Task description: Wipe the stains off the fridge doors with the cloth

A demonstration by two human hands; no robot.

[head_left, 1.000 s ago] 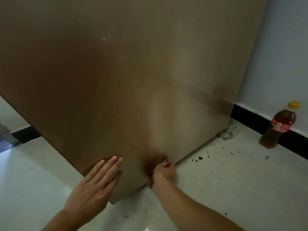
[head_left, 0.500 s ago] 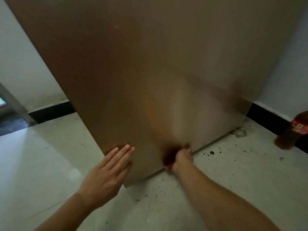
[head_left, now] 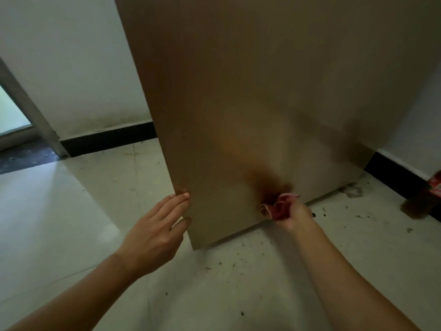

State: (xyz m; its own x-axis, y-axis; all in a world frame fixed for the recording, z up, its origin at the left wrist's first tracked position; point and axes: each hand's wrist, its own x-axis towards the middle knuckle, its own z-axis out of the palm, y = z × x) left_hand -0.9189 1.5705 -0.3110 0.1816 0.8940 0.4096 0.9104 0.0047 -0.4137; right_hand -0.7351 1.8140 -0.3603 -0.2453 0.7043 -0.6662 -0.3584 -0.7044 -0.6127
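A: At seven o'clock, what changed?
B: Left hand slid to the edge of the tall matte-brown fridge door, fingers straight, touching.
A: Five o'clock?
B: Right hand grips the crumpled red cloth against it.

2 bare forearms reach up from the lower frame. Left hand, centre left, fingers straight and together; right hand, centre right, bunched round a cloth.

Speckled floor — bottle at right
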